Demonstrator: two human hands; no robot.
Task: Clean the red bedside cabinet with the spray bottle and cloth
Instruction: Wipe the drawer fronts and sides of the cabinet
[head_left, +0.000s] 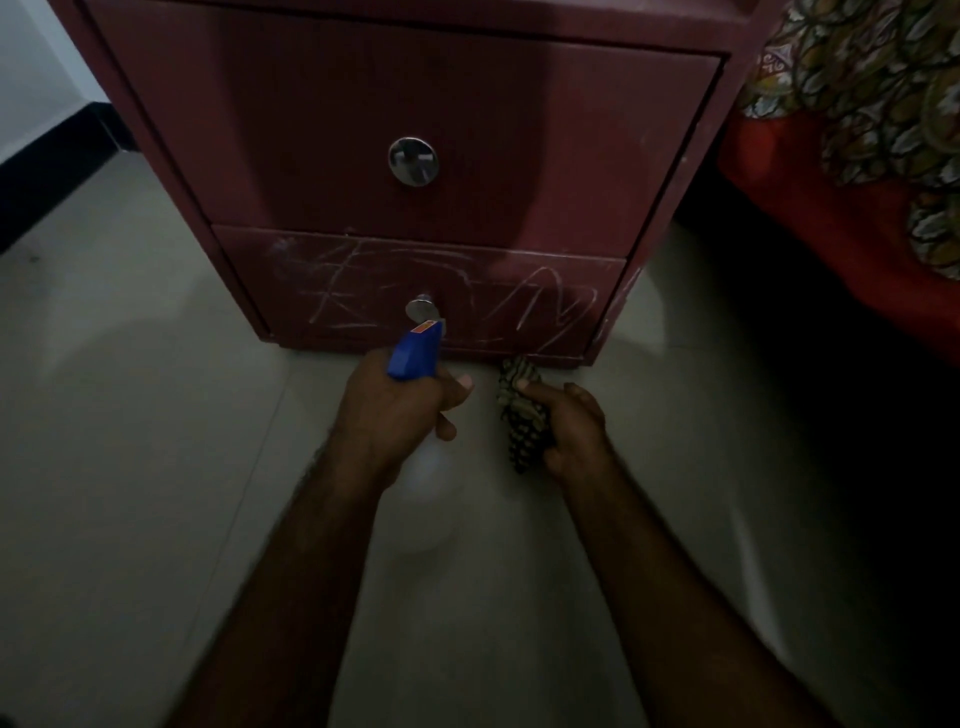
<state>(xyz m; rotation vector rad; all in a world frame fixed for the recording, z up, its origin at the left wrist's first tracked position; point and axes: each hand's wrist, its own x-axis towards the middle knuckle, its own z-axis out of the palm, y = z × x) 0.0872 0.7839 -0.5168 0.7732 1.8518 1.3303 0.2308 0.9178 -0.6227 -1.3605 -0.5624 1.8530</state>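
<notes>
Dimly lit, the cabinet (363, 130) stands on the floor (130, 415) with both drawers closed. It fills the upper middle of the view, and the bed (857, 130) is just to its right. The top drawer (519, 130) carries a round metal knob (413, 161). The bottom drawer (363, 270) is covered in pale scribbles (545, 306) (thickest right of centre) around its own lower knob (423, 310).

The left hand (400, 410) grips the bottle (431, 499) by the neck, fingers curled round it below the blue spray head, thumb out to the right. The head points at the bottom drawer, its tip just in front of the lower knob; whether they touch cannot be told. The bottle's white body hangs below the wrist, blurred.

The right hand (571, 426) is clenched on the cloth (519, 415), a bunched dark-and-light patterned piece. It sticks out above and below the fist, its upper end close to the cabinet's bottom edge. Both hands are held near each other, low in front of the cabinet.
</notes>
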